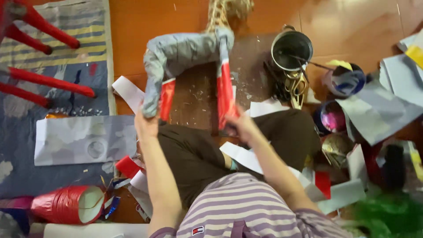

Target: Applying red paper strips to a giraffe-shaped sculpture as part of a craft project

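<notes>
Papier-mâché figure: a grey, paper-covered animal form (185, 50) stands on the orange floor (145, 22) in front of the seated person, body across the top, legs pointing down toward the lap.
Left leg of figure: grey paper outside, a strip of glossy red paper (166, 99) along its inner side.
Right leg of figure: wrapped in red paper (225, 94) from just under the body to its foot.
Left hand: the left hand (147, 123) reaches straight forward from a bare, extended forearm; its fingers are closed around the foot of the grey leg.
Right hand: the right hand (241, 125) comes in from the lower right, elbow bent outward; fingertips pinch the lower end of the red-wrapped leg.
Lap: brown trousers (198, 154) under both arms, striped purple shirt (246, 207) below.
Metal pot: a steel pot (291, 46) stands just right of the figure, gold-handled scissors (297, 86) beside it.
Red roll: a roll of red foil (66, 205) lies at lower left, well apart from the hands.
Paper sheets: a grey-white sheet (83, 139) lies left on the rug (57, 44), near red chair legs (48, 81).
</notes>
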